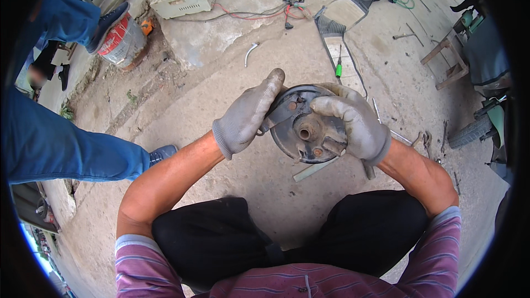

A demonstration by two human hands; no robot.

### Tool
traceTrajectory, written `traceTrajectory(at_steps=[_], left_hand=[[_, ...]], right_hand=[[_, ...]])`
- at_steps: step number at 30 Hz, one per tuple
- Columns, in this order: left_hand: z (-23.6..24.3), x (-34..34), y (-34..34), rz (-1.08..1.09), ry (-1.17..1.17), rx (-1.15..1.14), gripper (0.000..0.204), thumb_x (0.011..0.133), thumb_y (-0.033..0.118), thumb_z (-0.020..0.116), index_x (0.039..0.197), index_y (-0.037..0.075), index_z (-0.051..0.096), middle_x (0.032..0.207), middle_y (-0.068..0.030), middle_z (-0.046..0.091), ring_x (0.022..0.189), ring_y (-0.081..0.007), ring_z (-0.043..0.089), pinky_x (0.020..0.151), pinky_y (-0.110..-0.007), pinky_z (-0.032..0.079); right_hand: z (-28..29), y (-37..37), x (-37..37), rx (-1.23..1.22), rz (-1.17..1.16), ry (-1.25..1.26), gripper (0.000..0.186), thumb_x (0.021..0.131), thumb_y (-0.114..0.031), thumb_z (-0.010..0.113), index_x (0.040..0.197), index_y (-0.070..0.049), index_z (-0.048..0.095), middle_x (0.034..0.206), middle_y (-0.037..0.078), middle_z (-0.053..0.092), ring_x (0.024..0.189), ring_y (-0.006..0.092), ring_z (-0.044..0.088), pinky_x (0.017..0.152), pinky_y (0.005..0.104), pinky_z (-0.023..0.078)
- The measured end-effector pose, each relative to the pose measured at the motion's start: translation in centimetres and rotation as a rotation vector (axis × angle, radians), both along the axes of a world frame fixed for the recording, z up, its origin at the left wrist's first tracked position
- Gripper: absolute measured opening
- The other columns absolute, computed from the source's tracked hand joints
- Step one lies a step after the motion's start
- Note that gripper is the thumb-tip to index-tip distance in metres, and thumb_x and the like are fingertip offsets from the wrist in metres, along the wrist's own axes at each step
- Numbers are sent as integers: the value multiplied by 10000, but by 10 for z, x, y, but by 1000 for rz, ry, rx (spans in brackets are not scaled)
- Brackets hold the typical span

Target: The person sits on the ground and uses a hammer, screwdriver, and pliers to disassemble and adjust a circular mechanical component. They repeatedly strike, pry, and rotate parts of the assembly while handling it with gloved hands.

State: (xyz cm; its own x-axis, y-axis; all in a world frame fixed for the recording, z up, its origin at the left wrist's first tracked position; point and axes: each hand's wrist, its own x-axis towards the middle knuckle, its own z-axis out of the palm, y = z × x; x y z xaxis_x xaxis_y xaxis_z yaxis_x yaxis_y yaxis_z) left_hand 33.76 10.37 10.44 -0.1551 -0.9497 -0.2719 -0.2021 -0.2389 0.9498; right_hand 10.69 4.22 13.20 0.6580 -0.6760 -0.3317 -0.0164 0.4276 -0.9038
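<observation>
A round, dark, greasy brake plate (285, 131) is held up above the ground in front of my knees. It has a hollow hub in its middle and a metal lever arm (282, 115) at its left side. My left hand (248, 115), in a grey work glove, grips the left edge by that lever. My right hand (358, 120), gloved the same way, is wrapped round the right edge, its thumb over the face. The underside of the plate and most fingertips are hidden.
A green-handled screwdriver (339, 69) lies on a grey strip of matting (334, 44). Several wrenches and rods lie to the right, near a wooden stool (450, 63) and a wheel (470, 133). A person in jeans (72, 149) is at the left, one foot on a bucket (122, 41).
</observation>
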Motion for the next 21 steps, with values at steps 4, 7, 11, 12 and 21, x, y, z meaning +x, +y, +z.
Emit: traceTrajectory(at_steps=[4, 7, 11, 12, 21], left_hand=[[15, -20, 14, 59, 54, -148, 629, 995, 321, 669, 1473, -18, 441, 1274, -117, 631, 1157, -176, 590, 1032, -358, 475], [8, -16, 17, 29, -36, -232, 648, 957, 266, 710, 1475, -18, 445, 1343, -109, 596, 1223, -159, 557, 1049, -335, 471], [2, -12, 9, 175, 44, -255, 578, 967, 180, 664, 1459, -41, 455, 1319, -127, 620, 1180, -166, 595, 1009, -316, 499], [5, -11, 6, 241, 27, -246, 571, 968, 174, 661, 1459, -36, 458, 1301, -136, 632, 1159, -171, 612, 998, -314, 509], [-2, -12, 5, 268, -376, -601, 564, 939, 175, 676, 1432, -34, 499, 1173, -213, 700, 980, -211, 714, 864, -332, 563]], right_hand=[[-2, -7, -2, 254, -67, 15, 262, 970, -252, 591, 1181, -97, 608, 1058, 29, 655, 935, 115, 653, 758, 284, 550], [5, -9, -1, 321, 17, 85, 286, 976, -246, 596, 1212, -85, 603, 1098, 35, 658, 994, 123, 652, 807, 308, 566], [-2, -6, 2, 285, -11, -253, 327, 1013, -256, 582, 1269, -52, 588, 1146, 65, 665, 1045, 151, 658, 872, 329, 573], [-2, -4, 5, 218, -36, -300, 343, 1024, -262, 573, 1286, -39, 578, 1156, 73, 666, 1052, 159, 661, 886, 336, 572], [-10, 6, 8, -106, -13, -114, 348, 1004, -153, 621, 1312, 6, 586, 1137, 50, 681, 1019, 107, 636, 888, 304, 537]])
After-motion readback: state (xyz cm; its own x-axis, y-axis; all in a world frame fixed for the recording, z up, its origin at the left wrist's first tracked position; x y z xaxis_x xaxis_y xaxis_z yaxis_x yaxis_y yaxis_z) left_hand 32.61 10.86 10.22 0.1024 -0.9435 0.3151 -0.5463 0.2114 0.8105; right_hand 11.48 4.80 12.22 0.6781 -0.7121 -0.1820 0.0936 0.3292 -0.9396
